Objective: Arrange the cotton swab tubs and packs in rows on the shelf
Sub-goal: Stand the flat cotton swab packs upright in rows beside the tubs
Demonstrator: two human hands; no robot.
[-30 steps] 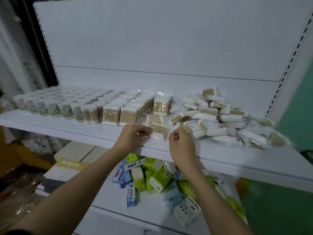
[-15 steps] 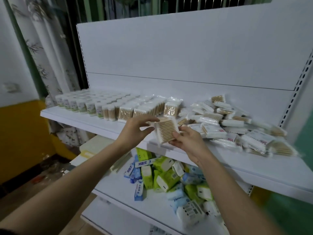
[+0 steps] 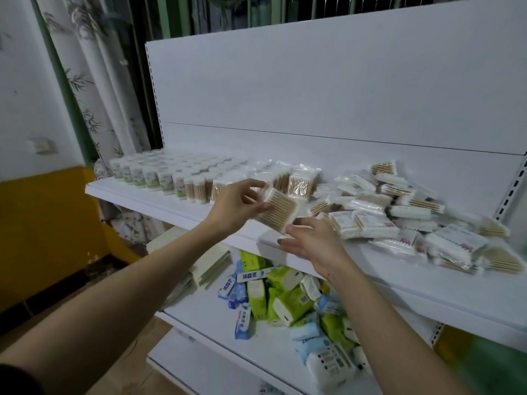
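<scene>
The left hand [image 3: 233, 206] pinches a swab pack [image 3: 278, 208] above the shelf [image 3: 370, 269] edge — right hand [image 3: 310, 243] just below it, fingers loose. Standing rows [image 3: 199, 181] lie left of the grip, a loose pile [image 3: 413, 215] right.

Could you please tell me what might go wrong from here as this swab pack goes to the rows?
1. The left hand pinches the cotton swab pack only by its edge, while the right hand looks open below it; the slick wrapper might slip.
2. The loose pile of packs reaches near the shelf front, so a brushing arm could knock some off.
3. Setting it down carelessly may topple the upright packs.
</scene>
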